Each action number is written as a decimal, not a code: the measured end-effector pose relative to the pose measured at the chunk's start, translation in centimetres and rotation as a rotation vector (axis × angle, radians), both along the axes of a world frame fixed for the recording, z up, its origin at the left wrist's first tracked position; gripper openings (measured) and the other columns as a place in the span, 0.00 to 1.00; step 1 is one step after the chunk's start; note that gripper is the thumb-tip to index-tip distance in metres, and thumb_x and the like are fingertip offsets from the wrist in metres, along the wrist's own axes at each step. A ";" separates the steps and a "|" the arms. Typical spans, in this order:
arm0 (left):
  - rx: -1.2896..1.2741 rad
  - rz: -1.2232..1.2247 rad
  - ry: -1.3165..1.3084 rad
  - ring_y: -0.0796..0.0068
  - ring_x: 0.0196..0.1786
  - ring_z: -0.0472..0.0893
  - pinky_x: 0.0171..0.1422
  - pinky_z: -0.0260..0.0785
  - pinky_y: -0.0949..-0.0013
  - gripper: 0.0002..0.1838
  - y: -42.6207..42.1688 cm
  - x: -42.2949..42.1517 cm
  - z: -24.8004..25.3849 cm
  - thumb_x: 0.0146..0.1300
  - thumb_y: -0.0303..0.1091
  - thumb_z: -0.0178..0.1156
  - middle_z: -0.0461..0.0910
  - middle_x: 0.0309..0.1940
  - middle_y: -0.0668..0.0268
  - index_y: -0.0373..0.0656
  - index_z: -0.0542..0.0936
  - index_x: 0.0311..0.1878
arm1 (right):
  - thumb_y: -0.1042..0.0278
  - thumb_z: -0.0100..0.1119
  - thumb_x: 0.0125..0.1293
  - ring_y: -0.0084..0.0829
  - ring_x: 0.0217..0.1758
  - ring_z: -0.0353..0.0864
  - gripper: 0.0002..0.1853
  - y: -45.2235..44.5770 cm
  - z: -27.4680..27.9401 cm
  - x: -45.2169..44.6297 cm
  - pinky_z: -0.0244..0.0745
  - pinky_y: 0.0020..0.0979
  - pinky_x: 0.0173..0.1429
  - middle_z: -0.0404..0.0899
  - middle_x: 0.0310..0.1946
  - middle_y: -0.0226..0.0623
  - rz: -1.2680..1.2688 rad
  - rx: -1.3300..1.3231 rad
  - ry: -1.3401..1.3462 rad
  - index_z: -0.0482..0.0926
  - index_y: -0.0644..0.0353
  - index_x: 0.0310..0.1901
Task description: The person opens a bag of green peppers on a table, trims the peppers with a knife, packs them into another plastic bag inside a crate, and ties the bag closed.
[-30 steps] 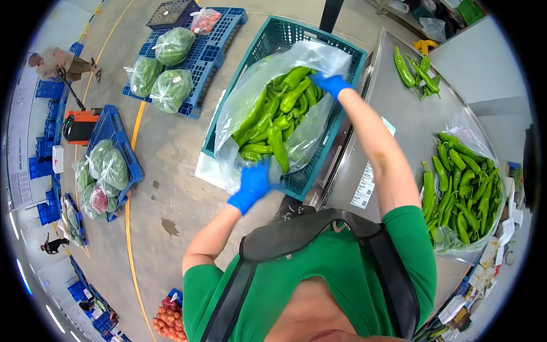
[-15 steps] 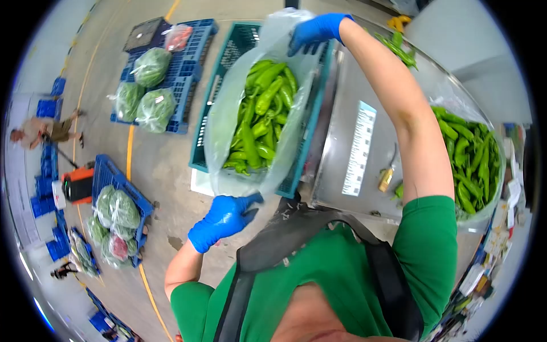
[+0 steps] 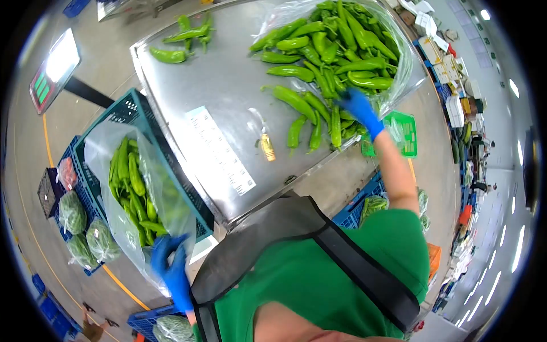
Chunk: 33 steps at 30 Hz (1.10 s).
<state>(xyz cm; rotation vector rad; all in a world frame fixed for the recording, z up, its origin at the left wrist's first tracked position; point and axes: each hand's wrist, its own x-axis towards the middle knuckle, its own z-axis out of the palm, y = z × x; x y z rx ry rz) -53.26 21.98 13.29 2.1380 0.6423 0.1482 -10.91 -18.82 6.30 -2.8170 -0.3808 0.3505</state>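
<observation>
My right hand [image 3: 362, 109], in a blue glove, reaches down onto the green peppers [image 3: 325, 94] spilling from a clear plastic bag [image 3: 405, 62] on the steel table. Motion smears its fingers, so I cannot tell whether a pepper is in them. At lower left, my left hand [image 3: 171, 268], also blue-gloved, is beside the near rim of another clear bag [image 3: 94, 157], its fingers apart. That bag lines a dark green crate [image 3: 154, 131] and contains long green peppers [image 3: 134, 188].
On the steel table [image 3: 228, 85] lie a white ruler-marked label [image 3: 219, 148], a small knife [image 3: 266, 147] and several loose peppers [image 3: 185, 37]. A scale display [image 3: 54, 71] rises beyond the crate. Blue pallets with bagged vegetables [image 3: 72, 212] stand leftward; a green basket [image 3: 407, 134] is right.
The view has turned right toward the table. My right hand has left the crate's bag and come over to the table peppers. My left hand stays near the crate's bag.
</observation>
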 end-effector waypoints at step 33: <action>-0.872 0.287 -0.016 0.71 0.37 0.78 0.44 0.73 0.69 0.23 -20.7 30.6 -15.6 0.42 0.21 0.64 0.78 0.36 0.60 0.33 0.73 0.45 | 0.46 0.70 0.40 0.54 0.52 0.70 0.51 4.8 -8.3 17.4 0.70 0.41 0.51 0.61 0.56 0.50 -0.055 -0.234 -0.489 0.55 0.63 0.63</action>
